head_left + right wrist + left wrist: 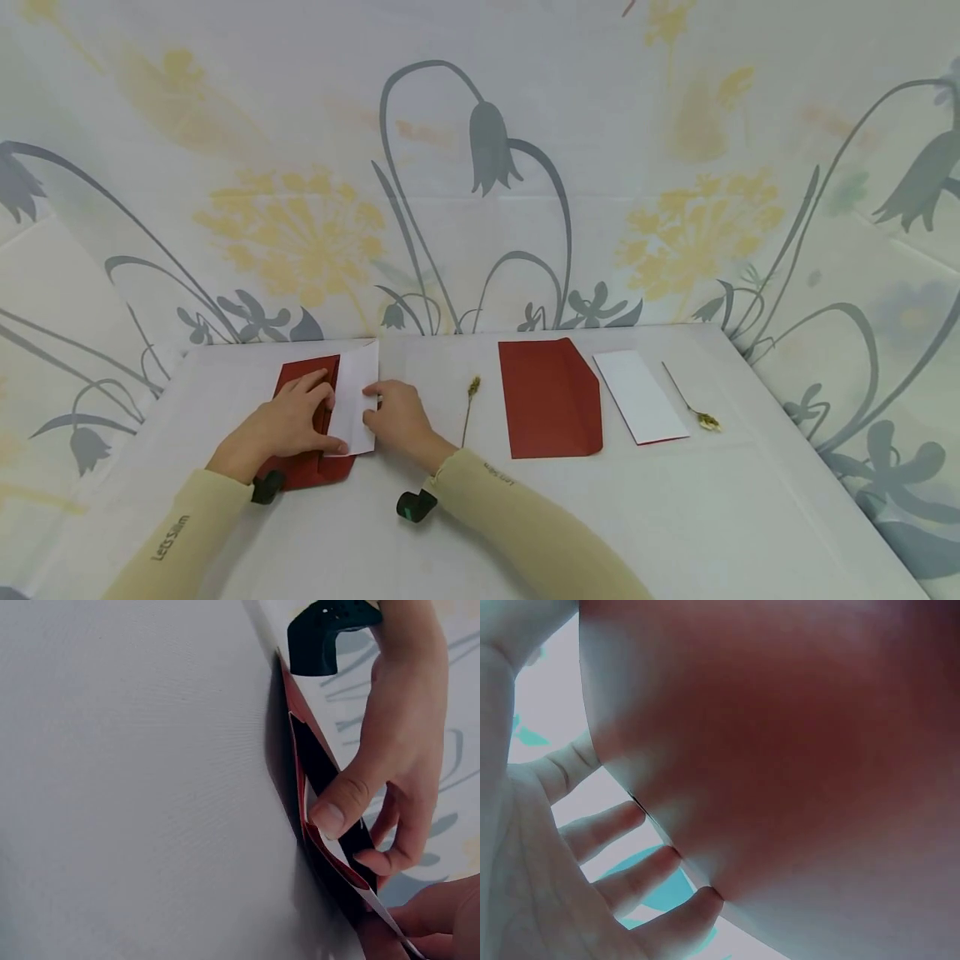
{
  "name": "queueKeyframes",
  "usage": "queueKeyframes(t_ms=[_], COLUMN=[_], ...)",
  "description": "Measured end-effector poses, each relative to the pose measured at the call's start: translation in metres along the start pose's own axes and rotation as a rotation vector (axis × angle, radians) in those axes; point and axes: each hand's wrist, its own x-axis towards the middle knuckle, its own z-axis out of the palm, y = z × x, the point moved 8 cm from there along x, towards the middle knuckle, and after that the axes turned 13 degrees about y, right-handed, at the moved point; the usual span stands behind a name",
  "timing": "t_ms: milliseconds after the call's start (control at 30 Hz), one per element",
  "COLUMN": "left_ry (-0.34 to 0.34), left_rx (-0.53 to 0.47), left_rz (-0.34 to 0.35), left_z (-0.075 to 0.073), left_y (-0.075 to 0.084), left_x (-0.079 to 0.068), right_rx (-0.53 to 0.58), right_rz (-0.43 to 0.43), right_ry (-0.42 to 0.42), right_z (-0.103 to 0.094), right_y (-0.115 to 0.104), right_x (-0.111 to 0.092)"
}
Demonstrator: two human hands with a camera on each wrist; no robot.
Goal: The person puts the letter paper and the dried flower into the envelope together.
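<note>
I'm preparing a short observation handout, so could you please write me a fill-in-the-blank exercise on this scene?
1. In the head view, the right hand holds the white paper by its ____ edge.
2. The left hand holds an envelope coloured ____.
3. Counting the held one, ____ envelopes are in view.
4. In the head view, the dried flower nearest the right hand lies to the ____ of the second envelope.

Missing words: right; red; two; left.

On the desk (750,517), one envelope (309,471), overlapped by one card (354,400), is followed rightward by one flower (473,387), another envelope (551,402), another card (640,396) and another flower (706,420).
</note>
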Motion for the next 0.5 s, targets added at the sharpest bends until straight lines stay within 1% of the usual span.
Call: queueKeyframes(t_ms=[233, 500], left_ry=[-0.002, -0.019], left_rx=[-0.024, -0.070], left_rz=[0.004, 0.011], left_z=[-0.001, -0.002], left_y=[0.000, 0.000], left_x=[-0.001, 0.002], right_rx=[0.056, 0.077], right_rz=[0.065, 0.056], right_ry=[-0.055, -0.067], right_z=[0.008, 0.014], right_y=[0.010, 0.010], right_x=[-0.002, -0.002])
